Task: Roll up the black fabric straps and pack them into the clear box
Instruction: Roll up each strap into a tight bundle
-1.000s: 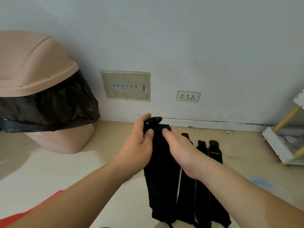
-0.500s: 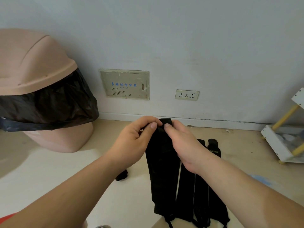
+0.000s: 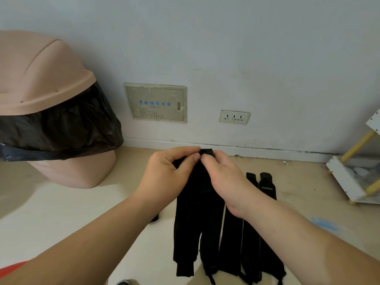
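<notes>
Several black fabric straps lie side by side on the beige floor, running away from me. My left hand and my right hand both pinch the far end of the leftmost strap, where a small fold shows between the fingertips. The other straps lie flat to its right, one with a printed label. The clear box is not in view.
A pink swing-lid bin with a black bag stands at the left against the wall. A white and yellow rack sits at the right. A small black piece lies under my left forearm. A red thing shows at bottom left.
My hands have drawn closer together at the strap's far end and turned it over into a small fold. The loop seen earlier at the tip is now tucked under my fingers.
</notes>
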Tool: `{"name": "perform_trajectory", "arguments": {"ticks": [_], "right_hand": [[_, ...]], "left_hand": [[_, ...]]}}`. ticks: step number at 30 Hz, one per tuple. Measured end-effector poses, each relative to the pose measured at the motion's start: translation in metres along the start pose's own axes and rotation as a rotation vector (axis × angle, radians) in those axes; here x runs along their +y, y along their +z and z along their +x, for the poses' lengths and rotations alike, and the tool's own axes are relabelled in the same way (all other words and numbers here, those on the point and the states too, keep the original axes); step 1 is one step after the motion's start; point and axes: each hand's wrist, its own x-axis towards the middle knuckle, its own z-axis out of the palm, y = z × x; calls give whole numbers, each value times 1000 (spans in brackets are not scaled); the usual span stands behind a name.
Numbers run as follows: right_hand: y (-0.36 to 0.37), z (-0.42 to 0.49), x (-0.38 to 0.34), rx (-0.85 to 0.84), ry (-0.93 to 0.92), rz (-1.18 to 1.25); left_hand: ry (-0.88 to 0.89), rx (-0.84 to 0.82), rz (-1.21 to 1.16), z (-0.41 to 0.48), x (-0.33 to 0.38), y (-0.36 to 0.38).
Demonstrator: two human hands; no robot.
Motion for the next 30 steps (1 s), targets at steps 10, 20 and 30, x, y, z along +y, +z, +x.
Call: {"name": "perform_trajectory", "arguments": {"ticks": [10,20,30], "right_hand": [[-11,5,4,-26,-128,-248],[-19,6,-1,-104,-147,-166],[-15,4,-1,7,-337,-247]], "left_hand": [[-351,-379,-153,2,3,-17],[-58,-212,124,3,1,-14],[174,-101,195,-1,6,-11]]}}
